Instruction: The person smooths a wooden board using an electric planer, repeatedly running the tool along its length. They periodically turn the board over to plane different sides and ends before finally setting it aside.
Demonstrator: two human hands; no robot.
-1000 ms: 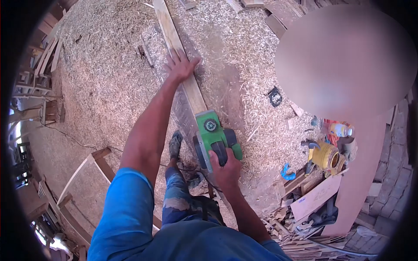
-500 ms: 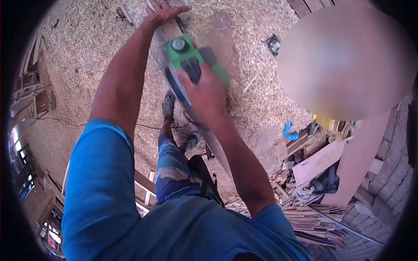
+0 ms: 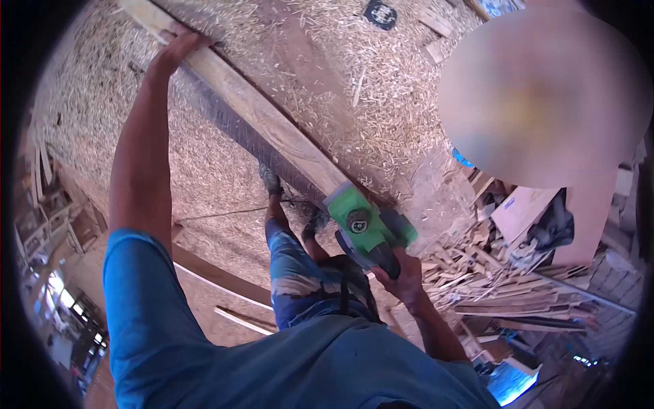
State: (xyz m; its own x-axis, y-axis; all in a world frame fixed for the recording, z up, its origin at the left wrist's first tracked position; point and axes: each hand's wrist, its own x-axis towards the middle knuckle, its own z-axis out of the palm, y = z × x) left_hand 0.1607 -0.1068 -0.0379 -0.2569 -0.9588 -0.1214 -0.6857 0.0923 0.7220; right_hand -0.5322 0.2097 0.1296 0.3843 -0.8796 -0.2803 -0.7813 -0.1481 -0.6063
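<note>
A green electric planer [image 3: 351, 217] with a black knob sits at the near end of a long wooden plank [image 3: 266, 126]. My right hand [image 3: 405, 278] is closed around its black rear handle. Further up the plank, my left hand [image 3: 182, 48] lies across the wood, its thumb on the right side and its fingers over the left edge. The plank rests on a darker, rough beam [image 3: 231, 129] that shows along its left side.
Wood shavings [image 3: 381, 88] cover the ground. Wood offcuts [image 3: 470, 266] and boards are heaped at the right. A cable [image 3: 231, 214] crosses the ground at the left. A blurred oval hides the upper right. A black round object [image 3: 380, 13] lies at the top.
My right hand has drawn the planer back along the plank toward my body. My left hand remains on the plank near its far part. The view has shifted, showing more bare plank.
</note>
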